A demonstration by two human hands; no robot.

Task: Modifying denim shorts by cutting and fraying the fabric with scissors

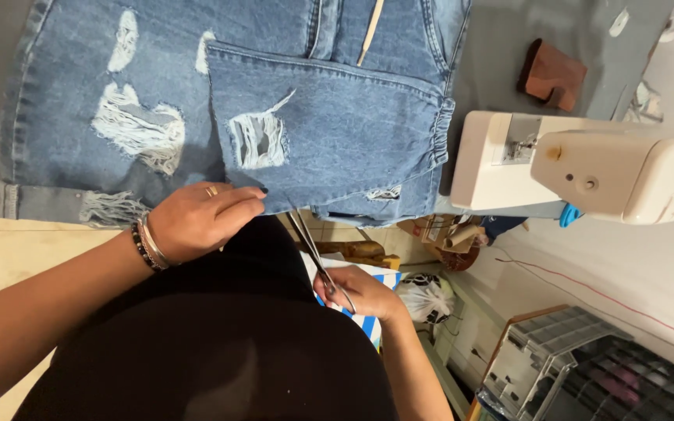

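A pair of ripped blue denim jeans (329,117) lies folded on a grey table, one leg folded over the rest. My left hand (200,218), with a ring and bracelets, pinches the near cut edge of the folded leg. My right hand (360,290) holds a pair of metal scissors (313,249) by the handles. The blades point up at the denim edge just right of my left fingers. A thin pale stick (370,31) lies on the jeans at the top.
A white sewing machine (587,168) stands to the right of the jeans. A brown block (551,74) sits on the table beyond it. Below right are a white plastic bag (427,296) and a clear drawer box (563,366). Tiled floor shows at left.
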